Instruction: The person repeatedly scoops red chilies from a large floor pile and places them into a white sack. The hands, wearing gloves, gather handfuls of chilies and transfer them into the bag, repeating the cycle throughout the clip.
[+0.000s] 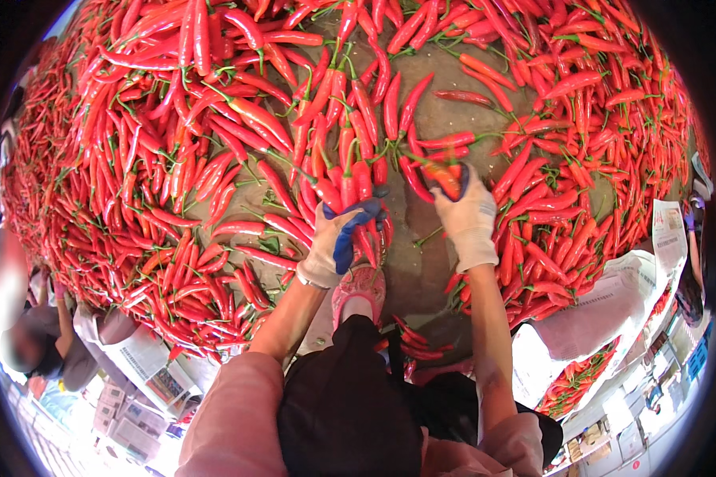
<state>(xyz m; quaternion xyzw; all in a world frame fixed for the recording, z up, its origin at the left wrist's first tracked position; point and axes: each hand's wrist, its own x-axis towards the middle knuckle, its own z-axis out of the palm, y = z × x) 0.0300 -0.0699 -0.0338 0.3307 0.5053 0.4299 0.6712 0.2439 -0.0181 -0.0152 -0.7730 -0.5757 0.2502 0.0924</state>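
My left hand, in a white work glove with a blue coated palm, grips a bunch of red chilli peppers above my pink shoe. Their green stems point away from me. To the right, my right hand wears a matching glove and is closed around a blurred orange-red chilli pepper; whether it holds more than that one is hard to tell. Loose red chillies lie on the brown ground just beyond both hands.
A large heap of red chillies spreads on the left, another on the right. Newspaper lines a container with chillies at lower right. More newspaper lies at lower left, near another person. Several chillies lie near my feet.
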